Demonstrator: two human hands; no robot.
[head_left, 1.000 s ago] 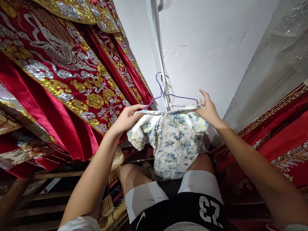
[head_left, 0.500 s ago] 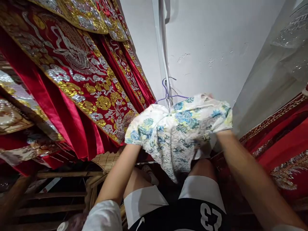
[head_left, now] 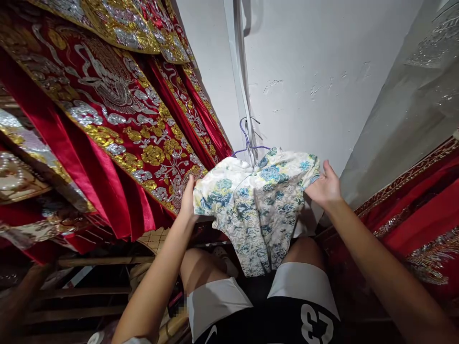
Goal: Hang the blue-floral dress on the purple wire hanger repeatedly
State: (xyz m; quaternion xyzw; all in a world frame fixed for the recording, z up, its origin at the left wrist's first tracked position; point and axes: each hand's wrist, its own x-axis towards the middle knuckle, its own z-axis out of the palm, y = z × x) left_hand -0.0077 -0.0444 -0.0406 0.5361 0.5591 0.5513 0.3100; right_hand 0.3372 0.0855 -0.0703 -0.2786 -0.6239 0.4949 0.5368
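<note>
A white short-sleeved shirt (head_left: pixel 258 210) with blue, green and yellow flowers hangs on a purple hanger (head_left: pixel 247 138) in front of me. My left hand (head_left: pixel 187 198) is at the edge of the left sleeve, its thumb pointing up; the other fingers are mostly hidden by the cloth. At the opposite sleeve, my right hand (head_left: pixel 325 186) shows its palm, with the thumb stretched up and apart. Its fingers go behind or into the sleeve opening. Neither hand is closed round the fabric. The shirt's hem hangs down between my knees.
On the left hangs a red cloth (head_left: pixel 143 138) with gold and silver embroidery. A bamboo frame (head_left: pixel 96 261) stands below it. A narrow white strip (head_left: pixel 234 57) runs down the white wall (head_left: pixel 304 57). Plastic sheeting (head_left: pixel 409 95) and red embroidered fabric (head_left: pixel 423 210) are on the right.
Both hands have come out of the sleeves to their outer edges. The right sleeve has moved down and inward, and the shirt hangs straighter and more spread at the hem.
</note>
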